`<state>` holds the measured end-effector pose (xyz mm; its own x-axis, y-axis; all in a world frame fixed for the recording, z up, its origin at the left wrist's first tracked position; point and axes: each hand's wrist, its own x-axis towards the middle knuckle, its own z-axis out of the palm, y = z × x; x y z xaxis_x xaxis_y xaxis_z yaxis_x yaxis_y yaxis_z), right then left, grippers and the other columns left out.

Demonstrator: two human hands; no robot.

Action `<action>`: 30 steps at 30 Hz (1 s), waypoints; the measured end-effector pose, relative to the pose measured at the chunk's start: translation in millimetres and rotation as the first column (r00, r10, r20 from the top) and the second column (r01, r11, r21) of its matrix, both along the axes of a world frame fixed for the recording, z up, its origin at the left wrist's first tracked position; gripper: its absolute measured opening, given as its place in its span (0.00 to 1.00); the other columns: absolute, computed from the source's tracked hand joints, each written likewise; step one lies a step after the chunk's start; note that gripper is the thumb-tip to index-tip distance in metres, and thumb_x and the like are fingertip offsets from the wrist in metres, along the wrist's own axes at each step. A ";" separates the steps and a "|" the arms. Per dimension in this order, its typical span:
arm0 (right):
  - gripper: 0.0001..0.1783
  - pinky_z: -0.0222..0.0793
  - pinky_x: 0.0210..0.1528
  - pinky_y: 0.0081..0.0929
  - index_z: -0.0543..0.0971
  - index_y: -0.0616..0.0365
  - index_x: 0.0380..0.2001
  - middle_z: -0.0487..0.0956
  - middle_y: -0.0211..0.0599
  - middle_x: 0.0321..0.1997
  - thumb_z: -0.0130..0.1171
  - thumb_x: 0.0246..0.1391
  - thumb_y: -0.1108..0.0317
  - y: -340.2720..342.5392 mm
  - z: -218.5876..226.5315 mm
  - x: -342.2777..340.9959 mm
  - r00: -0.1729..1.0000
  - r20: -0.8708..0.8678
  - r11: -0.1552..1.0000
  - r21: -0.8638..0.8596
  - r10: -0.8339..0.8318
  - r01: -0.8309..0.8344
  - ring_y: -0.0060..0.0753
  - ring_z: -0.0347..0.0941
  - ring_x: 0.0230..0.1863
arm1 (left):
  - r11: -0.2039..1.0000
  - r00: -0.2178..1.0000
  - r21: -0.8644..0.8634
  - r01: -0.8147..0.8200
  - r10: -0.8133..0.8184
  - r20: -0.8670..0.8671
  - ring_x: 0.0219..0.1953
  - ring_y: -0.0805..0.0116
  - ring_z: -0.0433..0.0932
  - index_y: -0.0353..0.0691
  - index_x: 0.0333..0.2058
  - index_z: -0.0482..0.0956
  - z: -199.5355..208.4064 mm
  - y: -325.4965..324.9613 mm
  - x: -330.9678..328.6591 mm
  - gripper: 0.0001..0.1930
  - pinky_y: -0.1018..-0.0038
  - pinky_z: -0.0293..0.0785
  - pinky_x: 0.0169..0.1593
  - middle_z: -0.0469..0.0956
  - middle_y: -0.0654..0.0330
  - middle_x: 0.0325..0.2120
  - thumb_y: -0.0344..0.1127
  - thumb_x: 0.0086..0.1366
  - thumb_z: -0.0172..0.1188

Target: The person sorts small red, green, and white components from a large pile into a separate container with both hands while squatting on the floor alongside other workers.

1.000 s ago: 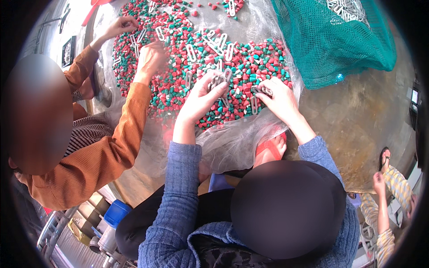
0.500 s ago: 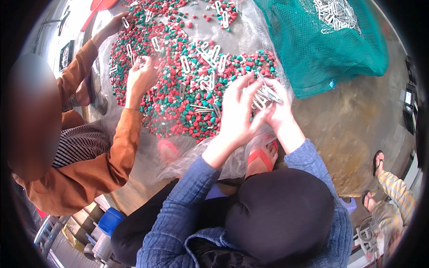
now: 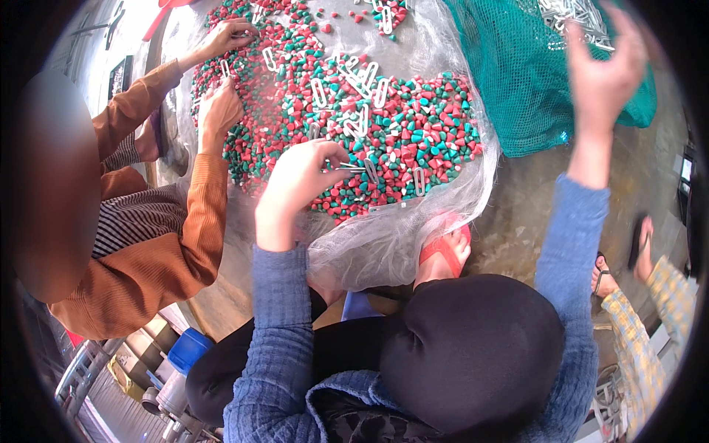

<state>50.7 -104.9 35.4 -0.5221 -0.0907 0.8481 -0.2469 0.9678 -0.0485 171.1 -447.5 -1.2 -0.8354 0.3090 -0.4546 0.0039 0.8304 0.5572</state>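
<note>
My left hand (image 3: 297, 181) is over the near part of a spread of small red and green cone-shaped pieces (image 3: 432, 151). Its thumb and fingertips close around the end of a pale oblong metal link (image 3: 353, 168); another link (image 3: 371, 171) lies just beside them. My right hand (image 3: 607, 77), slightly blurred, is raised at the far right with its fingers spread and nothing visible in it. It is over a green mesh bag (image 3: 509, 88), close to a heap of similar links (image 3: 576, 22). More links (image 3: 362, 77) lie scattered on the cones.
On the left, a co-worker in an orange sleeve (image 3: 203, 214) has both hands over the cones. A translucent sheet (image 3: 369, 255) lies under the cones. A blue container (image 3: 190, 349) stands at lower left. Another person's sandalled feet (image 3: 604, 273) are at right.
My hands have parted from around a bunch of links. The left moved left to the links on the cones; the right swung up and right to the bag, and the bunch is gone from it.
</note>
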 end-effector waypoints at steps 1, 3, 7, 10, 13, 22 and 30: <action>0.15 0.66 0.46 0.27 0.78 0.58 0.34 0.78 0.34 0.37 0.68 0.41 0.66 -10.8 -16.2 19.0 0.945 0.163 0.926 -0.303 0.284 -0.226 0.33 0.73 0.43 | 0.993 0.985 -0.046 0.111 -0.116 -0.130 0.33 0.62 0.76 0.40 0.30 0.77 -16.8 -4.8 4.8 0.14 0.69 0.71 0.37 0.75 0.59 0.27 0.36 0.43 0.68; 0.12 0.68 0.38 0.27 0.78 0.57 0.29 0.76 0.32 0.30 0.67 0.41 0.64 -59.2 -59.8 66.4 0.506 0.555 0.728 -0.640 0.660 -0.248 0.31 0.73 0.33 | 0.965 0.978 -0.240 0.103 -0.142 -0.151 0.35 0.61 0.75 0.41 0.32 0.75 -30.0 -3.9 16.8 0.18 0.67 0.71 0.37 0.73 0.59 0.30 0.37 0.42 0.69; 0.17 0.67 0.31 0.32 0.73 0.55 0.22 0.73 0.35 0.26 0.64 0.42 0.53 -90.3 -103.8 143.2 0.037 0.960 0.912 -0.251 0.278 -0.324 0.37 0.73 0.30 | 0.987 0.928 -0.157 0.029 -0.085 -0.363 0.31 0.56 0.73 0.39 0.31 0.71 -56.1 3.1 15.1 0.17 0.64 0.70 0.35 0.71 0.58 0.27 0.32 0.43 0.68; 0.16 0.69 0.32 0.34 0.73 0.54 0.26 0.73 0.35 0.26 0.65 0.42 0.55 -94.3 -122.6 163.8 0.151 0.920 0.915 -0.317 0.360 -0.249 0.37 0.74 0.30 | 0.991 0.922 -0.077 -0.109 0.072 -0.381 0.31 0.62 0.75 0.38 0.35 0.72 -65.0 -2.2 16.2 0.12 0.69 0.72 0.35 0.74 0.59 0.30 0.26 0.51 0.63; 0.13 0.70 0.33 0.33 0.72 0.57 0.25 0.71 0.35 0.25 0.64 0.42 0.63 -98.5 -115.4 163.1 0.122 0.790 0.796 -0.605 0.600 -0.002 0.36 0.74 0.30 | 0.933 0.925 0.191 -0.305 0.337 -0.174 0.33 0.71 0.76 0.37 0.41 0.73 -58.6 -13.8 17.6 0.13 0.74 0.72 0.37 0.77 0.60 0.33 0.26 0.56 0.59; 0.16 0.70 0.32 0.33 0.67 0.57 0.37 0.72 0.40 0.31 0.60 0.48 0.64 -138.8 -105.1 153.4 0.161 0.767 0.782 -0.592 0.621 -0.198 0.38 0.74 0.31 | 0.158 0.618 0.655 -0.739 0.546 0.565 0.31 0.76 0.73 0.37 0.42 0.70 -39.7 -4.1 8.1 0.09 0.80 0.70 0.34 0.75 0.61 0.34 0.25 0.62 0.50; 0.07 0.69 0.32 0.25 0.67 0.56 0.31 0.73 0.34 0.33 0.54 0.48 0.73 -139.3 -127.6 149.5 0.017 0.467 0.464 -0.882 0.884 0.082 0.28 0.74 0.30 | 0.845 0.842 0.192 -0.499 0.525 -0.125 0.34 0.68 0.74 0.37 0.36 0.75 -60.0 32.6 -19.8 0.20 0.73 0.71 0.37 0.74 0.60 0.31 0.48 0.53 0.62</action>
